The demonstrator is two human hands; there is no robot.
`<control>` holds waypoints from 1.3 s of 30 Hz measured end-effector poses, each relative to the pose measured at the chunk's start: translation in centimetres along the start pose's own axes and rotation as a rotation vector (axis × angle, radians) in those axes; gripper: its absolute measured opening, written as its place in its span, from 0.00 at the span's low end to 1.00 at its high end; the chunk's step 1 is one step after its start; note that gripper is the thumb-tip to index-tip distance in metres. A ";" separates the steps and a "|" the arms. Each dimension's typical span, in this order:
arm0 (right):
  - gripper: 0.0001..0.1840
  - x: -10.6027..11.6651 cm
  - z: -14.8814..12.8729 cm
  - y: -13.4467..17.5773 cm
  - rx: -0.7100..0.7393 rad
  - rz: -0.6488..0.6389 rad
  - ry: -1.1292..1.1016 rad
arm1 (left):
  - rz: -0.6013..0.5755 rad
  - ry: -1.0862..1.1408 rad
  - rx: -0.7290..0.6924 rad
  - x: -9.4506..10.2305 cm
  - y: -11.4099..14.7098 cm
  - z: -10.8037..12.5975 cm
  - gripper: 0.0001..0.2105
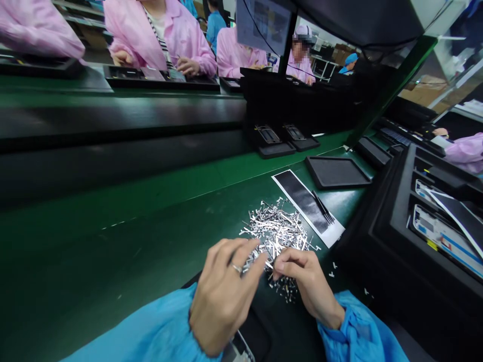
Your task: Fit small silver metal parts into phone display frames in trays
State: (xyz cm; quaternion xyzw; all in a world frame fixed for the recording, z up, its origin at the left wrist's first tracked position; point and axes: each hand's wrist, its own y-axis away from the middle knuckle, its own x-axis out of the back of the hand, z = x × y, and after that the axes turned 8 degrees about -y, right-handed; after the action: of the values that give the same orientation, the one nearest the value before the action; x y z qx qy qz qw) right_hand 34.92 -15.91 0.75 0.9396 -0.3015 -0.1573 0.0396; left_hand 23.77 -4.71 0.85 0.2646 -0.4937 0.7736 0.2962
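Note:
A loose heap of small shiny silvery strips (278, 225) lies on the green bench, just beyond both hands. My left hand (226, 294), with a ring on one finger, hovers at the heap's near left side, fingers curved and apart, and I see nothing in it. At the near right side of the heap, my right hand (306, 281) has thumb and fingers pinched together; whatever is between them is too small or hidden to make out. Partly covered by my left hand and sleeve, a pale framed part (241, 348) sits in a dark tray below.
A black sheet with white edges (298, 193) carries dark tweezers (321, 205). Behind it is a shallow black tray (337, 172). A black foam tray (392, 221) with phone-like frames (445, 241) stands right. Co-workers in pink sit across a dark conveyor-like strip (124, 115).

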 end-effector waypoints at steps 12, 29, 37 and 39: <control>0.09 -0.2 -0.4 0.1 -0.101 -0.122 -0.198 | -0.013 -0.017 -0.248 0.8 -0.2 1.1 0.12; 0.06 0.2 0.1 0.4 0.012 -0.154 -0.041 | -0.788 0.707 0.705 2.8 -1.9 1.6 0.13; 0.08 0.0 0.2 0.7 0.045 -0.184 0.050 | -0.576 0.886 0.984 2.7 -1.8 1.5 0.12; 0.07 0.0 0.1 0.9 0.045 -0.240 0.085 | -0.512 0.906 1.007 2.6 -1.7 1.3 0.10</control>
State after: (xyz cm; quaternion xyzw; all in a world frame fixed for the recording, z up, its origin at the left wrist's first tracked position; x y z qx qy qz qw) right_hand 34.39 -16.66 0.81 0.9753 -0.1886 -0.1142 0.0123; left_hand 23.38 -4.87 4.16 0.1297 0.1714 0.8472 0.4859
